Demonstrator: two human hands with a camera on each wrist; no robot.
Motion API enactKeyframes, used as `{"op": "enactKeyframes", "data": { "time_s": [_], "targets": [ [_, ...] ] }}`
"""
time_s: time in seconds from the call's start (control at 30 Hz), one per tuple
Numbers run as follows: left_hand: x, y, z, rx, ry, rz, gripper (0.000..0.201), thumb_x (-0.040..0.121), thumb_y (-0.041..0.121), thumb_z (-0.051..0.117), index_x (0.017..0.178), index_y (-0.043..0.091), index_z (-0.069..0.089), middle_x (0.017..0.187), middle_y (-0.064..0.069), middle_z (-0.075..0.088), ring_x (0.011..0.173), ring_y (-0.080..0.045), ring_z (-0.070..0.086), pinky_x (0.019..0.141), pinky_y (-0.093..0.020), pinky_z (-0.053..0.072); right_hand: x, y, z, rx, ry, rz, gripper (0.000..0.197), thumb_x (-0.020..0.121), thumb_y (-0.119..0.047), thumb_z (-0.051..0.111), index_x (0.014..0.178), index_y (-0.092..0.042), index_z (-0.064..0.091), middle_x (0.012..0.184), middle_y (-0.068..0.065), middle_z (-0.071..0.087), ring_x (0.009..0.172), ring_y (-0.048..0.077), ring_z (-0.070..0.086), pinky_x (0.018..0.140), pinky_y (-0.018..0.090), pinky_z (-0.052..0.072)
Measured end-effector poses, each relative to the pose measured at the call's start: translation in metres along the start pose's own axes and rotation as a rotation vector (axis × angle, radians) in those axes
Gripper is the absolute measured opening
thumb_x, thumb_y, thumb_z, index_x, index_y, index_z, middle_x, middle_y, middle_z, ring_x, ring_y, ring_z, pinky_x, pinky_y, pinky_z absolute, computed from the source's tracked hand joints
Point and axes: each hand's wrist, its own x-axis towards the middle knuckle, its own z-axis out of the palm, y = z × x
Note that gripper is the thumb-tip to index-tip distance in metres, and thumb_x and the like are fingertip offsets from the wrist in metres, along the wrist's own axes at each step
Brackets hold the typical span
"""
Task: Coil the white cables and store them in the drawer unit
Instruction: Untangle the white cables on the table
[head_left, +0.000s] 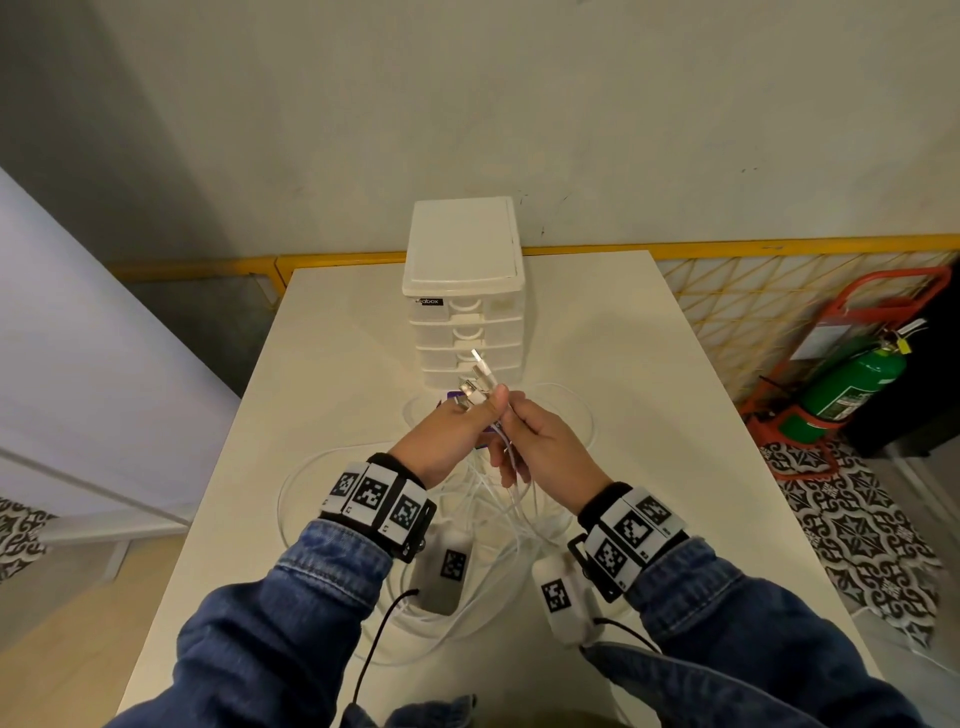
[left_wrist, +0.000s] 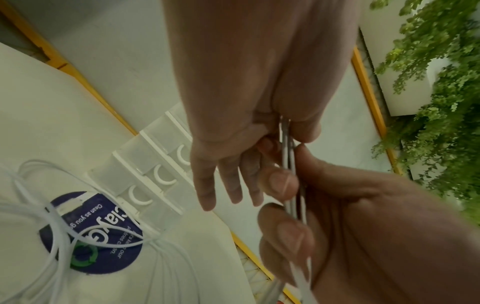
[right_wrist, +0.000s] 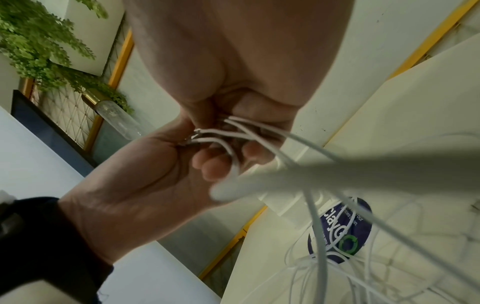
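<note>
- Above the white counter (head_left: 649, 415), both hands meet just in front of the drawer unit (head_left: 464, 296).
- Left hand (head_left: 441, 441) pinches the plug ends of the white cables (head_left: 480, 382) between thumb and fingers, other fingers straight.
- Right hand (head_left: 545, 452) curls round the same cables just below.
- Slack cable lies looped on the counter, partly over a purple round sticker (left_wrist: 96, 232).
- Drawers all look closed.

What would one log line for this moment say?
left hand: pinches cables | right hand: grips cables | loops: loose on table | drawers: shut
</note>
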Motion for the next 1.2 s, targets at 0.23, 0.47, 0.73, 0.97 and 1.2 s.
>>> {"op": "enactKeyframes", "data": {
  "time_s": [0.23,0.47,0.73,0.97,1.2],
  "targets": [
    [0.007,-0.003,0.001,-0.091,0.167,-0.062,0.047,0.096,0.043,0.040,0.115,0.009,0.067,0.103,-0.015,0.071,0.100,-0.021,0.067,0.098,-0.038,0.047,0.001,0.005,-0.004,-0.069,-0.069,0.006,0.027,0.100,-0.024,0.033,0.093,-0.011,0.056,0.057,0.001,0.052,0.045,0.008,0.045,0.052,0.015,0.039],
    [0.010,0.007,-0.002,-0.131,0.242,-0.031,0.049,0.097,0.045,0.037,0.100,0.009,0.070,0.081,-0.010,0.070,0.070,-0.024,0.058,0.074,-0.035,0.045,0.001,0.018,-0.005,-0.055,-0.102,0.066,0.023,0.098,-0.019,0.039,0.082,-0.023,0.055,0.061,-0.003,0.045,0.049,0.006,0.045,0.059,0.025,0.043],
    [0.015,-0.001,-0.009,-0.164,0.363,-0.120,0.053,0.081,0.040,0.064,0.118,0.003,0.058,0.113,-0.018,0.065,0.082,-0.013,0.067,0.062,-0.017,0.052,0.006,0.023,-0.016,-0.241,-0.030,0.082,0.027,0.098,-0.018,0.039,0.076,-0.027,0.052,0.065,-0.012,0.045,0.059,0.005,0.042,0.064,0.023,0.036],
    [0.016,0.008,-0.017,0.572,0.581,0.432,0.037,0.090,0.027,0.062,0.124,0.014,0.056,0.119,0.001,0.061,0.113,-0.004,0.051,0.097,-0.017,0.040,0.009,0.022,-0.024,-0.575,-0.146,0.138,0.027,0.098,-0.020,0.035,0.089,-0.013,0.060,0.083,-0.005,0.054,0.075,0.017,0.049,0.070,0.027,0.033],
    [0.017,-0.001,0.006,0.675,0.099,-0.019,0.040,0.101,0.036,0.032,0.078,0.014,0.057,0.070,-0.004,0.061,0.066,-0.017,0.056,0.072,-0.034,0.045,0.015,0.011,-0.029,-0.562,-0.081,-0.016,0.022,0.095,-0.017,0.045,0.089,-0.010,0.064,0.091,0.005,0.069,0.081,0.014,0.058,0.070,0.015,0.040]
  ]
}}
